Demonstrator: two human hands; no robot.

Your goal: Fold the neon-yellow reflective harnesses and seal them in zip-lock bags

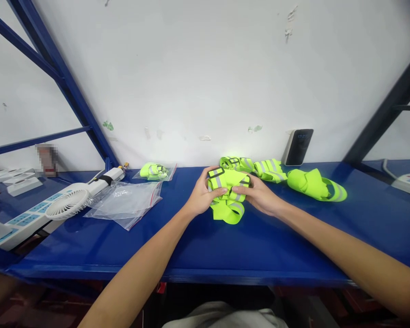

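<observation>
A bunched neon-yellow reflective strap vest (228, 196) with grey stripes lies on the blue table (225, 246) between my hands. My left hand (202, 193) grips its left side, thumb over the top. On its right side my right hand (259, 193) holds it, fingers curled on the fabric. More of the same neon straps (256, 166) lie just behind, and another folded bundle (316, 184) rests to the right.
A stack of clear zip bags (126, 202) lies left of my hands, with one bagged vest (154, 171) behind it. A white handheld fan (68, 202) and power strips (17, 221) sit at far left. A dark phone (298, 146) leans on the wall.
</observation>
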